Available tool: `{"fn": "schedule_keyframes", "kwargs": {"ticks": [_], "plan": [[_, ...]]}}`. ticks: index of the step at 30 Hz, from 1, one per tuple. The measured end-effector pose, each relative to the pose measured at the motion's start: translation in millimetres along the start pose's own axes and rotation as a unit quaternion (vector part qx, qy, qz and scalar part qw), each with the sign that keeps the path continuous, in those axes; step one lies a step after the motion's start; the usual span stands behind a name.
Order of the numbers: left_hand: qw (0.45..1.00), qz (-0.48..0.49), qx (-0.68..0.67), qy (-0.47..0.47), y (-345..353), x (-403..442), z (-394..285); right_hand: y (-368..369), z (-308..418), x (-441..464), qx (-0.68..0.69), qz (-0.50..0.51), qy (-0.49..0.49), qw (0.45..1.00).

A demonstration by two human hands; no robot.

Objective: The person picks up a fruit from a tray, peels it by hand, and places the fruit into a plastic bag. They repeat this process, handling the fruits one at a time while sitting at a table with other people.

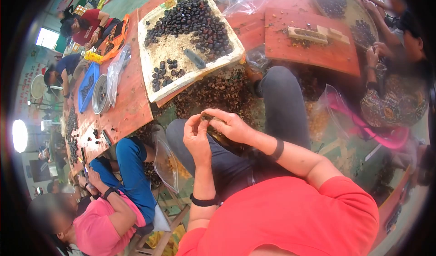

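Observation:
Over my lap, my left hand [197, 140] and my right hand [232, 127] meet at the fingertips. Both pinch a small brownish chestnut [207, 117], mostly covered by the fingers. Ahead of them, on the table, a white foam box [146, 81] holds many dark chestnuts [190, 19] heaped at its far side, with a smaller group [165, 73] in the near left corner. A grey-handled tool [194, 58] lies in the box, apart from both hands; its working end is hard to make out.
Dark shells [204, 92] cover the floor below the box. Left of my knees hangs a clear bag [165, 163] with yellowish pieces. A person in pink [106, 217] works at my left, another [390, 97] at my right. A red board [313, 51] carries wooden blocks.

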State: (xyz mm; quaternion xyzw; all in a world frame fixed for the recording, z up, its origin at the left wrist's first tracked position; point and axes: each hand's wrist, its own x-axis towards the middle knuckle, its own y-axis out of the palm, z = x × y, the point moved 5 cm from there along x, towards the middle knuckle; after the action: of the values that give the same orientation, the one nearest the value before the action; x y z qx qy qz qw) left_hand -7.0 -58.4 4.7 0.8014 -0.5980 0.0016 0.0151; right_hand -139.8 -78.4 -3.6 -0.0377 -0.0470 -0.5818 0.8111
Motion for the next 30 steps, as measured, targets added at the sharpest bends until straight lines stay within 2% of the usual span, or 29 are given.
{"fn": "schedule_keyframes", "kwargs": {"ticks": [4, 6, 10, 12, 19, 21, 24, 30], "plan": [[0.999, -0.017, -0.035, -0.008, 2.3, -0.8, -2.9, -3.0, -9.3, 1.2, 0.062, 0.006, 0.054, 0.997], [0.998, -0.001, -0.045, -0.034, 1.2, 0.0, 0.9, -0.5, -9.7, -1.7, 0.136, 0.05, 0.114, 0.983], [0.998, -0.001, -0.047, -0.038, -3.9, 0.9, 0.3, -0.9, 2.4, -4.4, 0.14, 0.096, 0.128, 0.977], [0.999, -0.003, -0.009, -0.033, -3.7, 1.0, -3.0, 1.3, -1.5, -5.8, 0.186, 0.101, 0.172, 0.962], [0.999, -0.008, -0.033, -0.026, -4.1, 3.0, 3.0, 6.3, 0.7, -4.5, 0.214, 0.074, 0.153, 0.962], [1.0, -0.009, -0.019, -0.011, -1.8, 2.0, -0.2, 7.7, -2.2, -5.2, 0.283, 0.067, 0.174, 0.941], [1.0, -0.012, 0.003, -0.008, -0.9, 1.2, -4.4, 7.6, -4.8, -5.1, 0.298, 0.066, 0.192, 0.933], [0.998, -0.023, -0.047, -0.029, 0.9, 1.2, -6.1, 7.0, -4.0, -4.3, 0.268, 0.033, 0.181, 0.946]]}}
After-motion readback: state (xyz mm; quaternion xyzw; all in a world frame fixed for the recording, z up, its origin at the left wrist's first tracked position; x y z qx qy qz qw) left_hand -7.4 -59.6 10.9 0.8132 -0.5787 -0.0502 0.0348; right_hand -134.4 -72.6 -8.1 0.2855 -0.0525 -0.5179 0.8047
